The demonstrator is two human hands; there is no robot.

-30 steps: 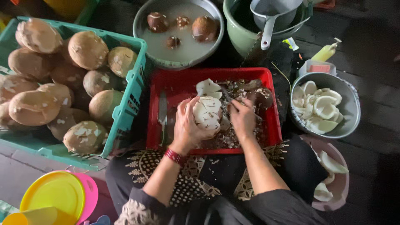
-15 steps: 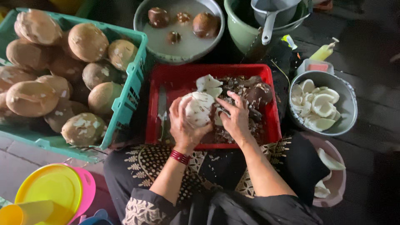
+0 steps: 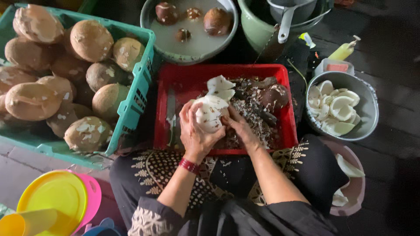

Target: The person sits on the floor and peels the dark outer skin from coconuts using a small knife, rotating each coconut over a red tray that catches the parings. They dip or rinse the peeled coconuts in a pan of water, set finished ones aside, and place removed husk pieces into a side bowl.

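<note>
Peeled coconut (image 3: 211,114): over red tray (image 3: 183,78), centre. Clasped by left hand (image 3: 195,131); right hand (image 3: 238,126) fingers pressed against its near-right side. Likely hard, wet, slippery; best cupped around the middle.

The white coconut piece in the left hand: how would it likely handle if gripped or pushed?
The white coconut piece keeps its curved shell shape in the left hand, so it is probably stiff, not floppy. Its surface looks moist, so it may be slippery; the right hand steadies it too. Loose pieces lie in the red tray, suggesting it may break under force.
</note>
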